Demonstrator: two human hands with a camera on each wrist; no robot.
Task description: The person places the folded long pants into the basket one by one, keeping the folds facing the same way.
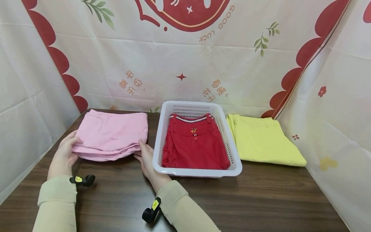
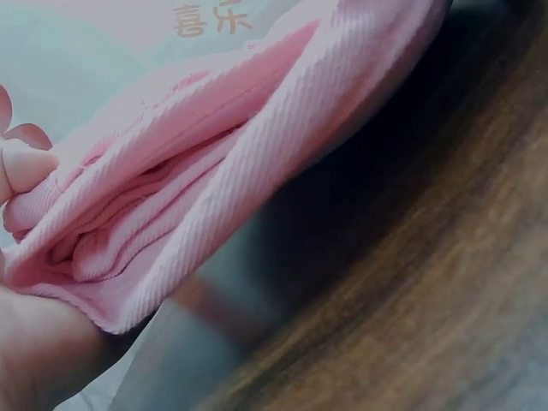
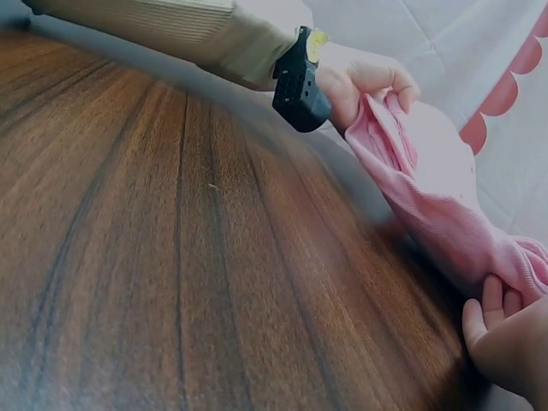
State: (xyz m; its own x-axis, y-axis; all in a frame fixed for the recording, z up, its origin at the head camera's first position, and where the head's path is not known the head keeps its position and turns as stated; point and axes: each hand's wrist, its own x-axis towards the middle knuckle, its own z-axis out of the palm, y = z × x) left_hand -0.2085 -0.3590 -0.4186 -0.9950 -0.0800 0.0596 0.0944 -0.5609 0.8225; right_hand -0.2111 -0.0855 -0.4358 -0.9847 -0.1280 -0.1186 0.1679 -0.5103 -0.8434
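Folded pink pants (image 1: pixel 113 132) are held between both hands at the left of the table. My left hand (image 1: pixel 64 154) grips their left edge, with bent fingers on top and the palm side against the lower fold. At the near right corner, my right hand (image 1: pixel 147 159) has its thumb over the top and its fingers tucked beneath. The left wrist view shows the stacked ribbed layers of the pants (image 2: pixel 265 163) end-on. From the right wrist view, the front fold of the pants (image 3: pixel 445 227) slants above the wood surface.
A white plastic basket (image 1: pixel 200 173) stands just right of my right hand, with folded red pants (image 1: pixel 194 148) lying in it. Folded yellow pants (image 1: pixel 265 140) lie right of the basket. Patterned cloth (image 1: pixel 168 61) hangs behind and along both sides of the dark wooden table (image 1: pixel 261 199).
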